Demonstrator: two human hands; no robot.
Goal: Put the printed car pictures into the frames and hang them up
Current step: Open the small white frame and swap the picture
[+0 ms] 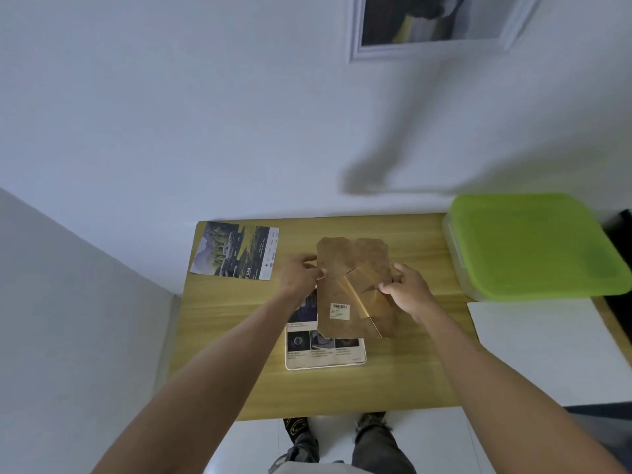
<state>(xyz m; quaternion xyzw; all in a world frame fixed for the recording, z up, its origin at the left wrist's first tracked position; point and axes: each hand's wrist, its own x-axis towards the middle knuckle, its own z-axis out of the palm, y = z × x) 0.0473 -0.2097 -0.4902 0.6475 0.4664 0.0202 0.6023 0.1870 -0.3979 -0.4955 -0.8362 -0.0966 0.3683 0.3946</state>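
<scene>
Right hand (405, 290) is pinching the right edge of the brown backing board (355, 285), thumb and fingers curled over it near the fold-out stand flap, and the left hand (301, 273) grips the opposite edge, so the board hangs between both hands just above the counter (239, 336). Its long axis runs away from the person, barcode sticker near the close end. Directly under it, and poking out toward the person, lies the frame with a printed car picture (325, 350) in it, same orientation, so my guess is the board just needs to drop straight down and line up. A second car print (236, 249) lies loose at the far left corner, nearer the left hand. Green-lidded box (533, 244) on the right, and one framed picture (434, 22) already hangs on the wall.
</scene>
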